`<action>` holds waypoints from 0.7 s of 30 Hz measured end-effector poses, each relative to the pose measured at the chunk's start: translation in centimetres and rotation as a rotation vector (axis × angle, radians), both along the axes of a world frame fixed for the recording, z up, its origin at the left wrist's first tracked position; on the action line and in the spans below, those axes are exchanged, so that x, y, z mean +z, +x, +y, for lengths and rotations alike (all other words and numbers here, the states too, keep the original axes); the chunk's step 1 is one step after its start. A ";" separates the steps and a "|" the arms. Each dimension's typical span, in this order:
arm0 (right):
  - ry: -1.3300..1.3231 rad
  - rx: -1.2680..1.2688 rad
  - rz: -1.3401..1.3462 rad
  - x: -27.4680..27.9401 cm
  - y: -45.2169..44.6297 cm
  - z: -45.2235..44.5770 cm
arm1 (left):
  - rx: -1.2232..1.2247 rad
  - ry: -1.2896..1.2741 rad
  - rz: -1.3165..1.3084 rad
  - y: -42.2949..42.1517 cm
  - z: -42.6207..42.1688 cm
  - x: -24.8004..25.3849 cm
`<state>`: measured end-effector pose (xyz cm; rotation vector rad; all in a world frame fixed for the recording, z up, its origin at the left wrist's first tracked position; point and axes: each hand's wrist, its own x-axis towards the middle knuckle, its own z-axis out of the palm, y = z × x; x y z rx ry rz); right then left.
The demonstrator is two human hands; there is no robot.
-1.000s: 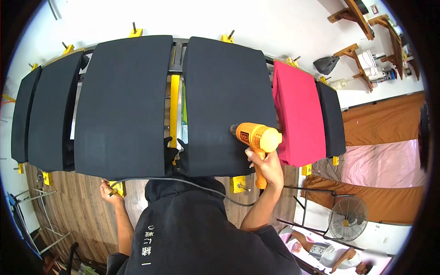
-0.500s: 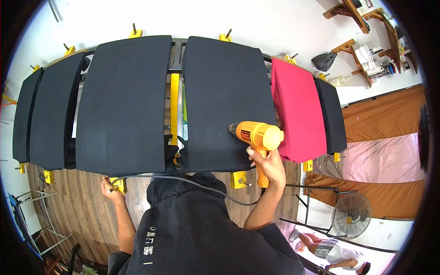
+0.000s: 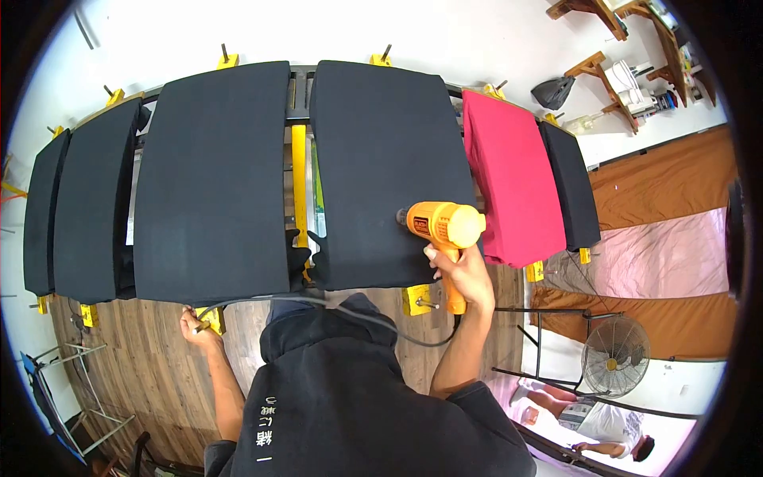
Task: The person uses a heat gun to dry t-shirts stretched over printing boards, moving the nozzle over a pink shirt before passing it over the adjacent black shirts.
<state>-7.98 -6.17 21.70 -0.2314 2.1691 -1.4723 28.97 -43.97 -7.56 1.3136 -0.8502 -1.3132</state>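
Note:
My right hand (image 3: 467, 278) is wrapped round the handle of a yellow and orange heat gun (image 3: 442, 225), its nozzle over the black fabric panel (image 3: 385, 159) right of centre. A grey cord (image 3: 350, 310) runs from the handle's base across to my left hand. Below the front edge of the large black panel (image 3: 218, 183) on the left, my left hand (image 3: 196, 324) is closed by a yellow clamp block (image 3: 212, 319), fingers round something I cannot make out. A pink fabric panel (image 3: 517, 183) lies to the right of the heat gun.
More black panels (image 3: 95, 207) lie at the left, another (image 3: 570, 187) at the far right. Between the middle panels runs a yellow bar (image 3: 300, 183). A fan (image 3: 616, 358) stands lower right, near another person (image 3: 604, 425). Wooden shelf brackets (image 3: 612, 87) are on the wall.
The view has turned slightly, shifting the panels in the frame. Both hands keep their grips, and the heat gun remains over the same black panel. The other person has changed posture.

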 end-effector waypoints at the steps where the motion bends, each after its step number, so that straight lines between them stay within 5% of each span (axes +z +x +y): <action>1: -0.029 -0.012 -0.038 0.3 0.1 0.0 | 0.007 -0.013 -0.001 0.1 0.0 -0.3; 5: 0.050 -0.134 0.173 -0.5 0.8 -1.1 | 0.005 -0.007 -0.008 -0.1 0.0 0.0; 9: 0.011 -0.042 -0.064 1.5 0.9 -0.2 | -0.001 0.000 -0.011 -0.8 0.3 0.9; 12: 0.057 -0.113 0.102 0.3 1.4 -0.3 | -0.014 -0.016 -0.043 -1.0 0.4 1.3; 16: -0.001 -0.085 -0.077 1.5 2.1 0.6 | -0.087 -0.004 -0.050 -0.9 0.4 1.4; 21: 0.028 -0.100 0.017 0.8 3.6 1.2 | -0.187 -0.007 -0.120 0.1 0.0 0.8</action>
